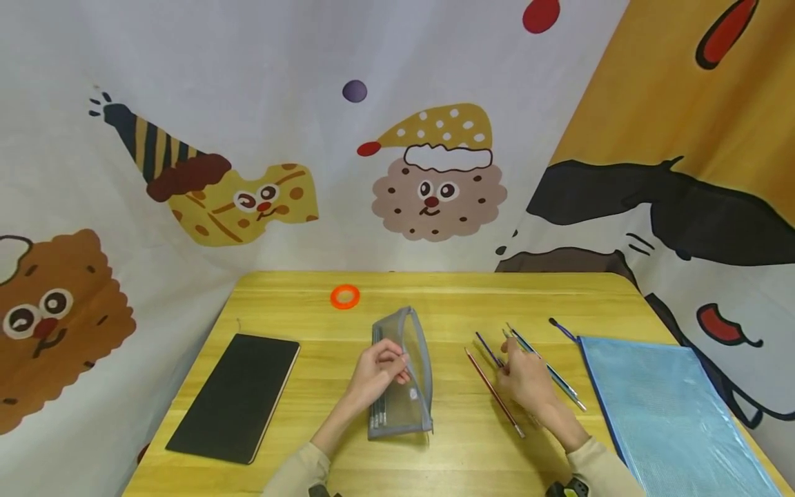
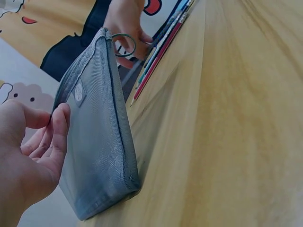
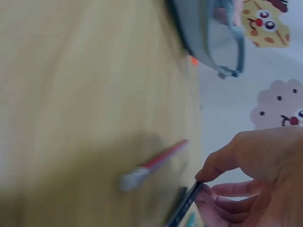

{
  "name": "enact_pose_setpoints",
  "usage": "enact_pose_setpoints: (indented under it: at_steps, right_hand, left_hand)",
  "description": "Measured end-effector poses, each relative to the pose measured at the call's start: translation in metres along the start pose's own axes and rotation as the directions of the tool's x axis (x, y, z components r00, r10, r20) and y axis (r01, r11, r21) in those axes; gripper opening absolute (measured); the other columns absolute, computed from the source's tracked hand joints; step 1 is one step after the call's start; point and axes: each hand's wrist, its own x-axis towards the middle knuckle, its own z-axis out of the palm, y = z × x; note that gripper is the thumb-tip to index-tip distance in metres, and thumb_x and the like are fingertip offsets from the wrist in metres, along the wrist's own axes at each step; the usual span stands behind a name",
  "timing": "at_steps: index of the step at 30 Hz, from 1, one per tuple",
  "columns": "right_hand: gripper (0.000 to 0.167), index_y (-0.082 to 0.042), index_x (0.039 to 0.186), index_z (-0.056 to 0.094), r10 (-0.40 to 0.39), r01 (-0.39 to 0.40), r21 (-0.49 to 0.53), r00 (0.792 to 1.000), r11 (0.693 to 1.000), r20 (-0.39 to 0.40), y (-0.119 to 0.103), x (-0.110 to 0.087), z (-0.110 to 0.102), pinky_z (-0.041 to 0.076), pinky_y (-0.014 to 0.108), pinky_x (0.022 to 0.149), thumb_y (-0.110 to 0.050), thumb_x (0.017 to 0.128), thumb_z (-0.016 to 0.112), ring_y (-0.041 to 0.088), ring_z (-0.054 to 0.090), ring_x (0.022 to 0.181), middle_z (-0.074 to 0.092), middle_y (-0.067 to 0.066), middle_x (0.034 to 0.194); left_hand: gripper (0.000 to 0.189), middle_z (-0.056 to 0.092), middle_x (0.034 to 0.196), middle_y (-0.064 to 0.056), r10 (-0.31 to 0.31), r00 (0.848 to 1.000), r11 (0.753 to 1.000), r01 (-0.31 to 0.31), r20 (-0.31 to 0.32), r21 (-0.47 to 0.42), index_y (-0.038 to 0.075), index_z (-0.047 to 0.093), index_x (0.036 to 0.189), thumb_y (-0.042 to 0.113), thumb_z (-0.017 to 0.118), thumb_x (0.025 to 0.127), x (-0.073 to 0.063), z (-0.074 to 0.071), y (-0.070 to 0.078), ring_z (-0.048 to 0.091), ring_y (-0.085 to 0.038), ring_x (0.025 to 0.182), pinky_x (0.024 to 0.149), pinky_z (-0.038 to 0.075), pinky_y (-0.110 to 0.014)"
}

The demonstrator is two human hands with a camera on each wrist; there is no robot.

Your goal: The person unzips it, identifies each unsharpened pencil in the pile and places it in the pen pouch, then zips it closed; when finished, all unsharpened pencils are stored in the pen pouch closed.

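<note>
A grey mesh zip pouch (image 1: 397,414) stands with its mouth spread in the middle of the table. My left hand (image 1: 380,373) pinches the rim of its opening between thumb and fingers, also plain in the left wrist view. To the right, my right hand (image 1: 528,379) pinches a dark, speckled pencil-like stick (image 3: 185,204) by one end; its other end runs out of the right wrist view. Beside that hand lie a red pencil (image 1: 495,393) and blue pencils (image 1: 562,383). A dark blue stick (image 1: 488,350) shows just left of the fingers.
A black notebook (image 1: 236,397) lies at the left, and an orange ring (image 1: 344,297) near the back edge. On the right is a translucent blue zip folder (image 1: 677,414), with a dark-tipped pull (image 1: 562,328) at its corner. A printed curtain (image 1: 310,69) hangs behind the table.
</note>
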Motion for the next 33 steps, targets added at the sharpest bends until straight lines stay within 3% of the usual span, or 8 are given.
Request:
enact_pose_setpoints:
  at_steps: [5, 10, 18, 22, 26, 29, 33]
  right_hand:
    - [0.027, 0.009, 0.113, 0.058, -0.013, 0.013, 0.064, 1.000, 0.998, -0.006, -0.006, 0.010, -0.018, 0.036, 0.016, 0.038, 0.003, 0.088, 0.066, 0.007, 0.049, 0.046, 0.067, 0.010, 0.072]
    - [0.026, 0.008, 0.114, 0.060, -0.004, 0.007, 0.134, 1.000, 0.991, -0.022, -0.011, 0.017, -0.029, 0.045, 0.019, 0.043, 0.001, 0.089, 0.062, 0.012, 0.061, 0.058, 0.067, 0.010, 0.076]
    - [0.028, 0.003, 0.114, 0.063, 0.020, 0.000, 0.228, 0.996, 0.974, -0.088, -0.021, 0.023, -0.032, 0.049, 0.021, 0.049, -0.001, 0.087, 0.062, 0.020, 0.071, 0.071, 0.071, 0.010, 0.083]
    - [0.028, 0.001, 0.116, 0.063, 0.061, -0.036, 0.331, 0.996, 0.943, -0.065, -0.031, 0.027, -0.027, 0.052, 0.022, 0.050, -0.001, 0.088, 0.063, 0.023, 0.072, 0.076, 0.070, 0.011, 0.086]
    - [0.029, 0.001, 0.119, 0.061, 0.086, -0.065, 0.443, 0.996, 0.894, -0.028, -0.044, 0.031, -0.020, 0.058, 0.024, 0.052, 0.001, 0.089, 0.061, 0.025, 0.072, 0.076, 0.068, 0.016, 0.091]
    - [0.031, 0.003, 0.120, 0.060, 0.094, -0.077, 0.518, 0.996, 0.852, -0.007, -0.054, 0.036, -0.014, 0.062, 0.029, 0.053, 0.003, 0.090, 0.060, 0.026, 0.072, 0.073, 0.067, 0.019, 0.093]
    - [0.031, 0.004, 0.121, 0.059, 0.109, -0.100, 0.601, 0.994, 0.793, 0.020, -0.066, 0.041, -0.004, 0.066, 0.038, 0.059, 0.004, 0.090, 0.059, 0.028, 0.071, 0.074, 0.065, 0.021, 0.094]
  left_hand:
    - [0.017, 0.070, 0.086, -0.023, 0.001, 1.000, 1.000, -0.001, 0.004, -0.005, -0.010, 0.056, 0.104, 0.004, 0.064, 0.097, 0.000, 0.000, 0.000, 0.068, -0.011, 0.067, 0.065, 0.065, -0.031]
    - [0.017, 0.070, 0.086, -0.021, 0.002, 1.000, 1.000, -0.002, 0.016, -0.006, -0.010, 0.056, 0.104, 0.003, 0.064, 0.097, 0.000, 0.001, 0.001, 0.068, -0.011, 0.067, 0.064, 0.064, -0.025]
    - [0.016, 0.070, 0.086, -0.021, -0.014, 1.000, 1.000, 0.014, 0.011, 0.009, -0.010, 0.057, 0.104, 0.003, 0.064, 0.097, -0.001, 0.001, 0.000, 0.068, -0.011, 0.067, 0.069, 0.066, -0.040]
    - [0.016, 0.070, 0.086, -0.022, -0.014, 1.000, 1.000, 0.014, 0.015, 0.004, -0.010, 0.056, 0.104, 0.003, 0.063, 0.097, -0.002, 0.002, 0.000, 0.068, -0.011, 0.067, 0.069, 0.066, -0.039]
    - [0.017, 0.070, 0.087, -0.022, -0.010, 1.000, 1.000, 0.011, 0.020, -0.013, -0.010, 0.056, 0.104, 0.003, 0.064, 0.097, -0.002, 0.004, 0.000, 0.068, -0.011, 0.067, 0.065, 0.064, -0.027]
    - [0.018, 0.070, 0.087, -0.022, -0.010, 1.000, 1.000, 0.010, 0.021, -0.013, -0.010, 0.056, 0.105, 0.003, 0.064, 0.097, -0.002, 0.004, 0.000, 0.068, -0.012, 0.067, 0.066, 0.066, -0.032]
    - [0.017, 0.070, 0.086, -0.022, -0.011, 1.000, 1.000, 0.011, 0.019, -0.001, -0.010, 0.056, 0.104, 0.003, 0.063, 0.097, -0.001, 0.004, 0.000, 0.068, -0.012, 0.067, 0.072, 0.065, -0.048]
